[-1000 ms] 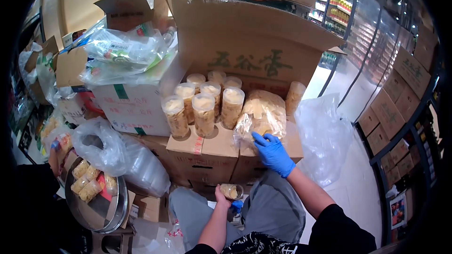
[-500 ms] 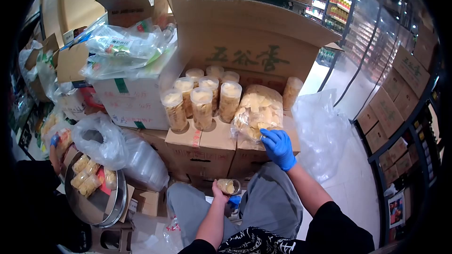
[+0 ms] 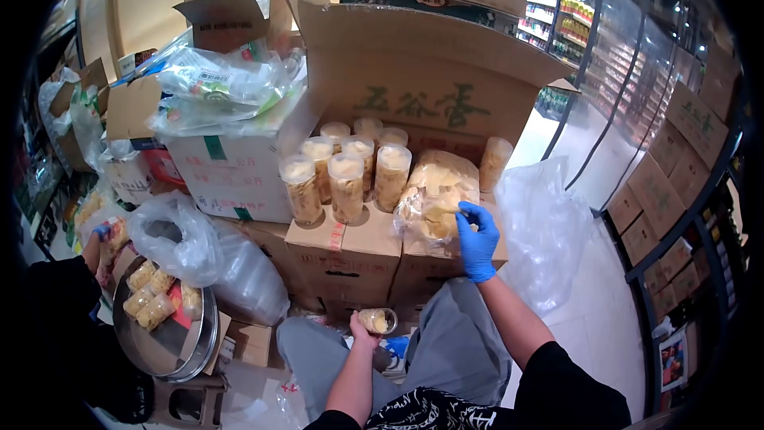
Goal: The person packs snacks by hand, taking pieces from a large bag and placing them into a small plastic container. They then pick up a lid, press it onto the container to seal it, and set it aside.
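Observation:
My left hand (image 3: 362,333), ungloved, grips a clear plastic jar (image 3: 376,320) low between my knees. The jar lies tilted with its mouth to the right and pale yellow chips inside. My right hand (image 3: 478,245), in a blue glove, pinches a yellow chip (image 3: 448,209) over an open clear bag of chips (image 3: 438,179). That bag rests on a cardboard box (image 3: 342,255). Left of the bag stand several filled jars (image 3: 347,187) with pale tops. One more filled jar (image 3: 495,162) is right of it.
Behind the jars rises a cardboard flap (image 3: 422,80). A white box (image 3: 231,167) stands left, plastic bags (image 3: 227,72) on top. At lower left, a round metal tray (image 3: 151,350) holds several filled jars; a co-worker's gloved hand (image 3: 102,231) is beyond. Clear plastic (image 3: 541,223) lies right.
My right hand has lifted slightly from the bag, turned more upright, and now shows a chip between its fingertips. My left hand and its jar have shifted slightly left and down.

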